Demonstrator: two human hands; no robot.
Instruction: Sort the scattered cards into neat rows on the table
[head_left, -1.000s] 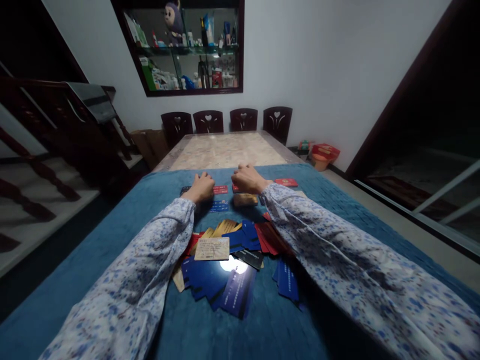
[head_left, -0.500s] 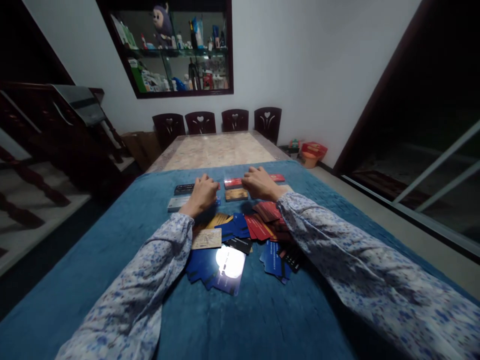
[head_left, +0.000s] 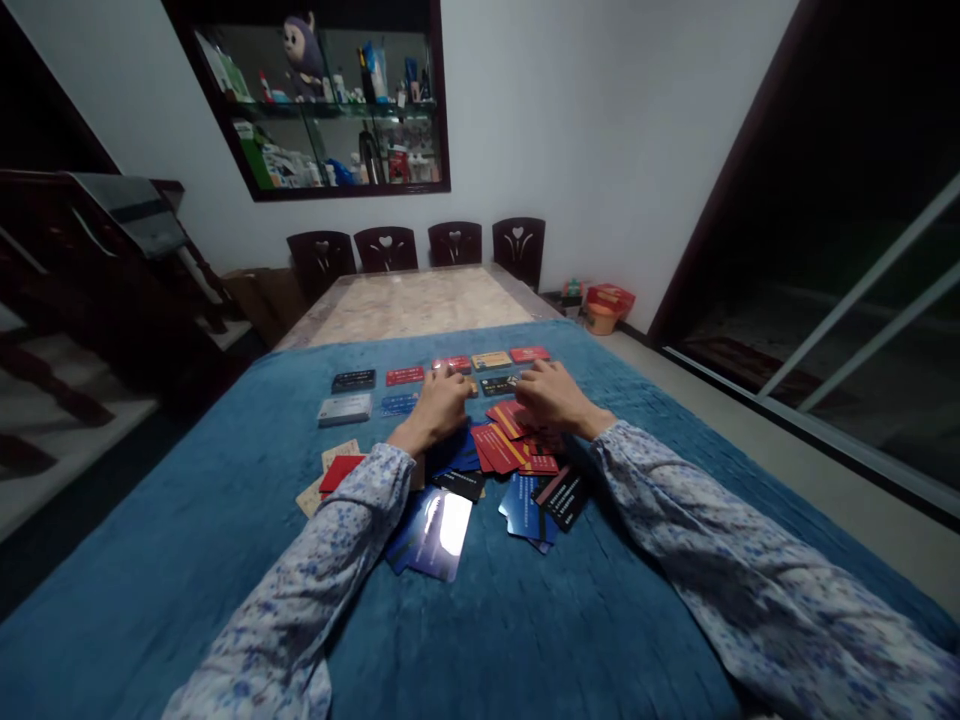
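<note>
2 hands: left hand [head_left: 441, 402], right hand [head_left: 556, 397]. 4 chairs [head_left: 529, 262], 1 table [head_left: 420, 302], 1 cloth [head_left: 225, 530], 1 doll [head_left: 304, 62]. Card piles [head_left: 345, 408]: 5 far row, at least 3 nearer. Loose cards [head_left: 496, 448] overlap, uncountable.

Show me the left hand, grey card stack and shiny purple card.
Left hand [head_left: 439, 405], head view: its back.
Grey card stack [head_left: 345, 408], head view: top card.
Shiny purple card [head_left: 439, 536], head view: upper face.

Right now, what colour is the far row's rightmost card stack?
The card stack is red; the head view shows it best.
</note>
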